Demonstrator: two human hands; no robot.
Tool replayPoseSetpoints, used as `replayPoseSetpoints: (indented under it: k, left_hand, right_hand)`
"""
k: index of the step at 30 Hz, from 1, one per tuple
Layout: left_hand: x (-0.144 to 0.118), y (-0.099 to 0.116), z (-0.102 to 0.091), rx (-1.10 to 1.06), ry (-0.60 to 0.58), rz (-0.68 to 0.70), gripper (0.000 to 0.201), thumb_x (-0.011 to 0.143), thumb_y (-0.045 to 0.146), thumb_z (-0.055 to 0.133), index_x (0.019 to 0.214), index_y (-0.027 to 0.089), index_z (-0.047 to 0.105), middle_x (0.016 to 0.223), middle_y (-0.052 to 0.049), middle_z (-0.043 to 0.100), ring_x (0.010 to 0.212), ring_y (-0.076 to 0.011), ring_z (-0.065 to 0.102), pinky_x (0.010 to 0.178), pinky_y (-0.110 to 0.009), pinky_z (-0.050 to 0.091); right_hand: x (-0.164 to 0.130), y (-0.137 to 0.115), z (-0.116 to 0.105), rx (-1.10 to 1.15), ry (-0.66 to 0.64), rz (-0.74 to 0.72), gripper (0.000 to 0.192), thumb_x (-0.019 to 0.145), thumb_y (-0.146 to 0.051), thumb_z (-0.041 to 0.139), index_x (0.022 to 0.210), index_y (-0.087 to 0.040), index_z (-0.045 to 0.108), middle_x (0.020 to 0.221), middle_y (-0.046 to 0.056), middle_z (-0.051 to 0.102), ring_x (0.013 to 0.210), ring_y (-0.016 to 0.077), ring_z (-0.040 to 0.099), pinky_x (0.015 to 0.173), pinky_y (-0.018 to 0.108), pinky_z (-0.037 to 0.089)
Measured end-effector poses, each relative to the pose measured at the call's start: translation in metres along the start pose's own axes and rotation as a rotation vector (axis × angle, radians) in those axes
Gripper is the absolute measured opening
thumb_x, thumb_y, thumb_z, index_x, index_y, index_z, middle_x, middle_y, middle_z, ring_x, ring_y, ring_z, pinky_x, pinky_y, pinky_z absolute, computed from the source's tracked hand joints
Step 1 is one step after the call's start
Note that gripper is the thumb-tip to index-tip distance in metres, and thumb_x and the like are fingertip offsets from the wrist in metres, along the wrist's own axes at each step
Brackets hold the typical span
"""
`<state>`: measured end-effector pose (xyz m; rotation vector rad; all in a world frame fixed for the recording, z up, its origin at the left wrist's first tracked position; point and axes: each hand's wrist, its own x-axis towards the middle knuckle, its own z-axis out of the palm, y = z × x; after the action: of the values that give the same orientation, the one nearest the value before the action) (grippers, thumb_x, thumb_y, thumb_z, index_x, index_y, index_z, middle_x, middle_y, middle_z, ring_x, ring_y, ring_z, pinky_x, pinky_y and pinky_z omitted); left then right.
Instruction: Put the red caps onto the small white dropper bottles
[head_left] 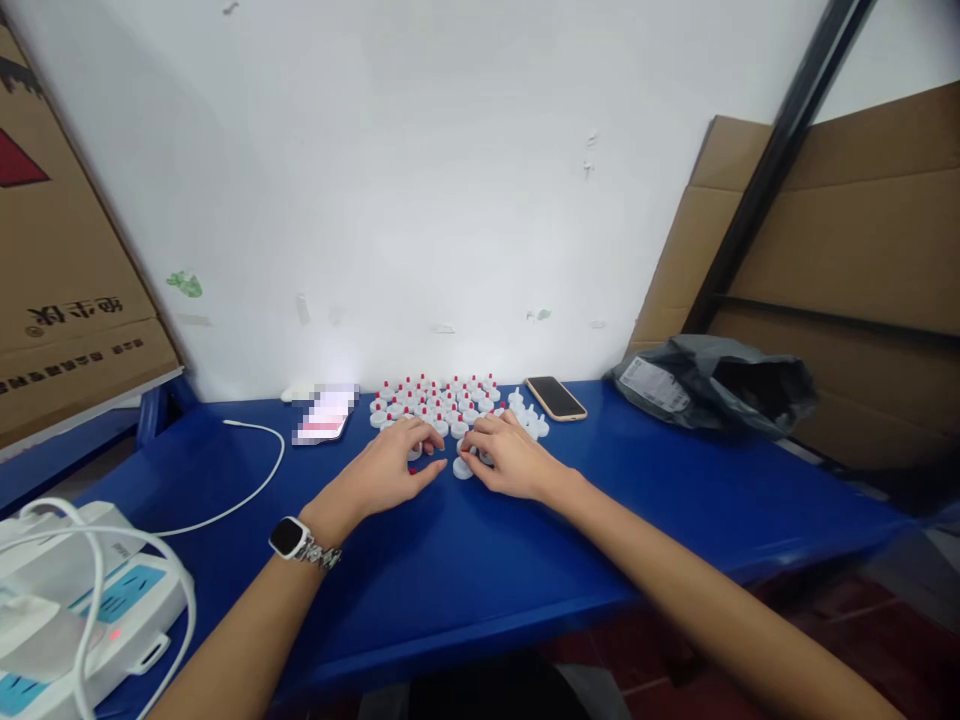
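Several small white caps with red tips (pixel 439 395) stand in rows on the blue table (pixel 525 540) near the wall. My left hand (pixel 397 462), with a watch on its wrist, rests at the front of the rows, fingers curled over a cap. My right hand (pixel 506 455) lies beside it, its fingertips on a white cap (pixel 463 467) that sits at the front edge of the group. What the fingers hide underneath cannot be made out.
A phone (pixel 556 398) lies face up right of the caps, another phone (pixel 324 415) with a white cable to the left. A grey plastic bag (pixel 712 385) sits at the right. A white power strip (pixel 82 610) occupies the near left corner. Cardboard lines both sides.
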<state>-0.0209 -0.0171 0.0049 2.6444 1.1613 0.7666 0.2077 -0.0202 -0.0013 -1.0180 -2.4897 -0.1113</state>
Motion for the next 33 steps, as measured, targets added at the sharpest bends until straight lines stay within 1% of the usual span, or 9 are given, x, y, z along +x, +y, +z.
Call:
replayPoseSetpoints:
  k: [5, 10, 12, 15, 20, 24, 27, 30, 33]
  left_hand:
    - [0.014, 0.013, 0.013, 0.151, -0.086, 0.018, 0.011, 0.089, 0.030, 0.057, 0.095, 0.022, 0.062, 0.090, -0.003, 0.064, 0.090, -0.0216, 0.057, 0.081, -0.035, 0.044]
    - [0.032, 0.026, 0.020, 0.297, -0.146, 0.056, 0.013, 0.093, 0.027, 0.051, 0.091, 0.020, 0.062, 0.092, -0.005, 0.065, 0.090, -0.0217, 0.058, 0.081, -0.035, 0.042]
    - [0.038, 0.028, 0.021, 0.332, -0.142, 0.067, 0.016, 0.094, 0.027, 0.049, 0.089, 0.019, 0.062, 0.091, -0.006, 0.065, 0.090, -0.0218, 0.059, 0.080, -0.035, 0.041]
    - [0.046, 0.029, 0.021, 0.333, -0.111, 0.070, 0.017, 0.092, 0.028, 0.050, 0.082, 0.019, 0.060, 0.085, -0.006, 0.065, 0.084, -0.0224, 0.059, 0.079, -0.037, 0.041]
    - [0.057, 0.029, 0.020, 0.235, -0.018, 0.081, 0.011, 0.082, 0.026, 0.053, 0.074, 0.020, 0.058, 0.075, -0.003, 0.062, 0.071, -0.0207, 0.057, 0.075, -0.038, 0.042]
    - [0.064, 0.036, 0.021, 0.194, 0.021, 0.078, 0.016, 0.087, 0.029, 0.049, 0.078, 0.020, 0.060, 0.076, -0.004, 0.061, 0.076, -0.0224, 0.057, 0.076, -0.038, 0.043]
    - [0.065, 0.041, 0.024, 0.175, 0.087, 0.104, 0.020, 0.092, 0.034, 0.048, 0.093, 0.020, 0.061, 0.090, -0.006, 0.061, 0.090, -0.0245, 0.058, 0.084, -0.040, 0.045]
    - [0.063, 0.044, 0.026, 0.115, 0.152, 0.141, 0.030, 0.093, 0.039, 0.050, 0.115, 0.020, 0.056, 0.112, -0.009, 0.059, 0.106, -0.0256, 0.055, 0.094, -0.041, 0.045]
    - [0.056, 0.041, 0.023, 0.070, 0.118, 0.149, 0.038, 0.094, 0.044, 0.050, 0.125, 0.022, 0.051, 0.120, -0.009, 0.059, 0.110, -0.0255, 0.054, 0.097, -0.043, 0.044]
  right_hand:
    - [0.000, 0.013, -0.001, 0.023, 0.092, 0.122, 0.019, 0.093, -0.033, 0.054, 0.102, -0.019, 0.064, 0.085, 0.004, 0.062, 0.089, 0.0197, 0.056, 0.084, 0.034, 0.031]
    - [-0.010, 0.053, -0.011, 0.101, 0.250, 0.361, 0.016, 0.093, -0.024, 0.048, 0.095, -0.019, 0.063, 0.084, 0.002, 0.064, 0.080, 0.0166, 0.057, 0.080, 0.032, 0.033]
    - [-0.019, 0.068, -0.016, 0.076, 0.241, 0.426, 0.014, 0.090, -0.023, 0.051, 0.092, -0.019, 0.065, 0.081, 0.002, 0.064, 0.080, 0.0174, 0.056, 0.079, 0.033, 0.033]
    - [-0.033, 0.078, -0.021, 0.063, 0.193, 0.437, 0.013, 0.087, -0.024, 0.055, 0.092, -0.019, 0.066, 0.077, 0.001, 0.064, 0.080, 0.0184, 0.055, 0.079, 0.034, 0.033]
    - [-0.044, 0.072, -0.017, 0.123, 0.150, 0.359, 0.014, 0.087, -0.027, 0.059, 0.094, -0.019, 0.067, 0.078, 0.001, 0.066, 0.083, 0.0180, 0.056, 0.081, 0.034, 0.032]
    - [-0.041, 0.069, -0.015, 0.209, 0.129, 0.336, 0.011, 0.088, -0.023, 0.057, 0.086, -0.019, 0.068, 0.078, 0.000, 0.069, 0.078, 0.0158, 0.057, 0.078, 0.032, 0.035]
    - [-0.037, 0.065, -0.021, 0.336, 0.208, 0.373, 0.013, 0.088, -0.024, 0.056, 0.085, -0.018, 0.068, 0.077, 0.001, 0.069, 0.069, 0.0134, 0.056, 0.068, 0.027, 0.038]
    - [-0.030, 0.052, -0.028, 0.474, 0.320, 0.379, 0.015, 0.089, -0.028, 0.057, 0.088, -0.017, 0.067, 0.079, 0.001, 0.069, 0.069, 0.0129, 0.057, 0.065, 0.025, 0.040]
    - [-0.019, 0.034, -0.029, 0.599, 0.353, 0.341, 0.016, 0.089, -0.030, 0.057, 0.090, -0.017, 0.067, 0.081, 0.001, 0.070, 0.070, 0.0123, 0.059, 0.065, 0.025, 0.041]
